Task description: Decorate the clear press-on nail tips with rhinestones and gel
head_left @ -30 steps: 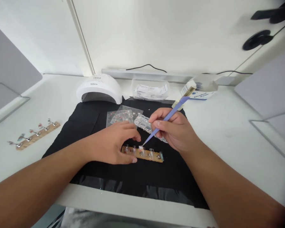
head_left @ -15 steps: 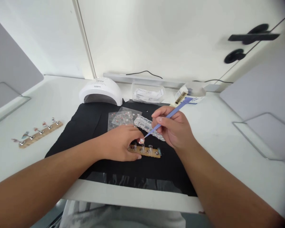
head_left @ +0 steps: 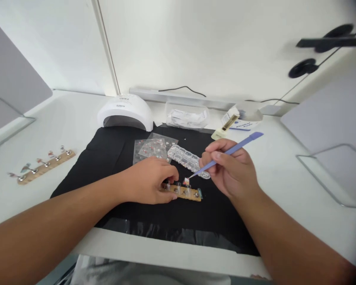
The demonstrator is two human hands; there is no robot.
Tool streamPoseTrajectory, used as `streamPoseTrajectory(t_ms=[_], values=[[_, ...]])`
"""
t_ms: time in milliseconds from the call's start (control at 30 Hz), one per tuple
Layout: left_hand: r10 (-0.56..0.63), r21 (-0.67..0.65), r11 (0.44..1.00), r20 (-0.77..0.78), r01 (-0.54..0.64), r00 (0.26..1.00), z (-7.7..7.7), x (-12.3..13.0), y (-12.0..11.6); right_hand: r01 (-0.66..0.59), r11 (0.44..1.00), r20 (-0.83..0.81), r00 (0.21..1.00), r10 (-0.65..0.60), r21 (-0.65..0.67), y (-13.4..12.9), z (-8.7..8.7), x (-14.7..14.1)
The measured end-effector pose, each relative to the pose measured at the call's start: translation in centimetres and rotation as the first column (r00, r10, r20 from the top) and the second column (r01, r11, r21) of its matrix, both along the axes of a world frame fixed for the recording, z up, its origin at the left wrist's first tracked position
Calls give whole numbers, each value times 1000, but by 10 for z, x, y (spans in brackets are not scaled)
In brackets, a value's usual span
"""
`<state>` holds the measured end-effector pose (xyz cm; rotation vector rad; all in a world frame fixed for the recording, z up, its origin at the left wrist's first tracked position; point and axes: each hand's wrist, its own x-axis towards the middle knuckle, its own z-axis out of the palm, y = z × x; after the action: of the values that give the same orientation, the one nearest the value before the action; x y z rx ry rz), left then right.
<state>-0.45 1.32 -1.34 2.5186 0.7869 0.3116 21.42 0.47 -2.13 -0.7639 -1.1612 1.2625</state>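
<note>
My left hand is closed round the left end of a wooden strip that bears clear nail tips on round metal stands. A blue tool is pinched in my right hand, its thin tip pointing down and left. At that tip, just above the strip, is a small white and red piece; whether it hangs from the tool or rests on something is unclear. Behind the strip lies a clear compartment case, and beside it are clear sheets with small decorations.
A white lamp stands at the back of the black mat. A clear box of packets and small cartons are behind. Another wooden strip with decorated nail tips lies at the left.
My right hand and the blue tool have moved right and slightly down. The white and red piece, earlier at my left fingertips, is now to their right. The view has shifted slightly.
</note>
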Motion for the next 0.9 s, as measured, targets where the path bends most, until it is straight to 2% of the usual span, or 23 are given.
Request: streamPoseTrajectory(t_ms=[100, 233, 600, 900], values=[[1, -14, 1000, -22, -1, 1000, 0, 1, -1, -34, 997, 10, 999, 35, -75, 3, -10, 2], [-5, -27, 1000, -57, 3, 998, 0, 1, -2, -76, 987, 30, 996, 81, -143, 4, -15, 3], [-18, 8, 1000, -102, 19, 995, -2, 6, -4, -93, 976, 89, 990, 112, -195, 1, -10, 0], [-5, -2, 1000, -124, 5, 992, -1, 7, -5, -99, 982, 120, 986, 119, -163, -2, -9, -1]])
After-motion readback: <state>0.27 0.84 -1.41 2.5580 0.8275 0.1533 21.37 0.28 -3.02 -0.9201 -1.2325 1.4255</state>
